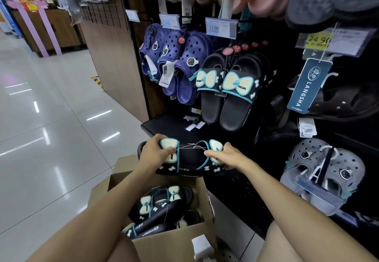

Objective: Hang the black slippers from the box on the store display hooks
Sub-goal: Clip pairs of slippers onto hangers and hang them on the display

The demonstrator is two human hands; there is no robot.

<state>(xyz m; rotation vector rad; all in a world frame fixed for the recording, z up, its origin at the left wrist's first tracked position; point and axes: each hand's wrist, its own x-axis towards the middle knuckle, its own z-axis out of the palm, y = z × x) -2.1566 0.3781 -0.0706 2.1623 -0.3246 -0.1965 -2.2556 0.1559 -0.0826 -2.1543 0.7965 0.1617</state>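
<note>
A pair of black slippers [190, 159] with cream bows and teal trim, joined by a thin wire hanger, is held sideways above the box. My left hand [152, 152] grips the left slipper's bow strap. On the right slipper's strap my right hand [224, 156] is closed. Below them stands an open cardboard box [174, 243] holding several more black bow slippers [158, 206]. An identical pair of hung slippers [227, 89] dangles from a display hook straight ahead, under a 12.00 price tag [214, 27].
Navy clogs [176, 63] hang left of the hung pair, grey clogs [324, 171] low on the right, pale slippers along the top. A LANGSHA tag [307, 86] dangles at right. A black shelf ledge [164, 125] juts out below the hooks. Shiny tiled floor lies left.
</note>
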